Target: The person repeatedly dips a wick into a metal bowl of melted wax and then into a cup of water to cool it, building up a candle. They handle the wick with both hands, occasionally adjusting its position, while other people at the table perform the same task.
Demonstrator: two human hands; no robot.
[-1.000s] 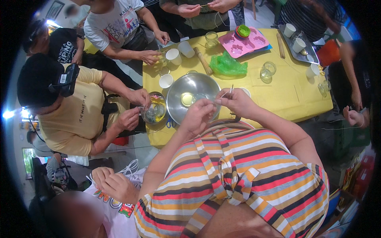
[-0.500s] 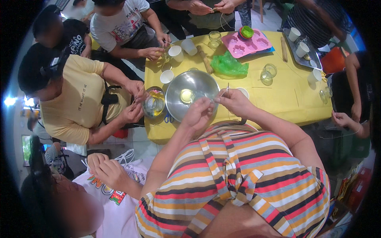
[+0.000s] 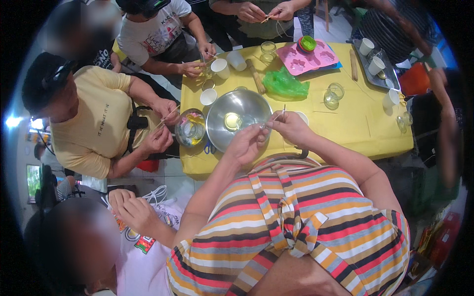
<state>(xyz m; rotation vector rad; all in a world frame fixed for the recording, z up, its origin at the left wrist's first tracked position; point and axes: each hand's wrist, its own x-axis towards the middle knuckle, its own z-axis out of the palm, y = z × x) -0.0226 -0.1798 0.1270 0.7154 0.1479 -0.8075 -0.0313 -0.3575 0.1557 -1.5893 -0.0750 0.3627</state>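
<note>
- The person's left hand [image 3: 245, 144] and right hand [image 3: 291, 127] meet at the near edge of the yellow table [image 3: 345, 133], just over the rim of the steel bowl [image 3: 237, 123]. Both hands are pinched nearly closed, fingertips together.
- The right hand seems to hold a thin stick [image 3: 282, 112] that points up from the fingers. A fine thread or wick may run between the two hands, but it is too thin to see surely, so what the left hand grips cannot be told.
- Risk: the held piece is very thin and pinched only at the fingertips. A small slip could drop it into the steel bowl, where a small clear cup [image 3: 232, 121] with pale liquid stands.
- Risk: the bowl sits close to the near edge of the table. A push from the wrists could move it toward the edge or toward the glass bowl [image 3: 191, 129] just beside it, at the near left corner.
- Risk: a co-worker in a yellow shirt [image 3: 94, 128] works with own thin sticks next to that glass bowl, very near; elbows or hands could bump.
- Hidden: the person's striped shirt [image 3: 296, 227] covers the table edge under the forearms. A white cup [image 3: 302, 116] behind the right hand is mostly covered.
- Hard to see: the contents of the glass bowl are only coloured spots. The jars [image 3: 333, 94] near the middle of the table look empty, but this is not sure. The far right corner bends and darkens at the picture rim.
</note>
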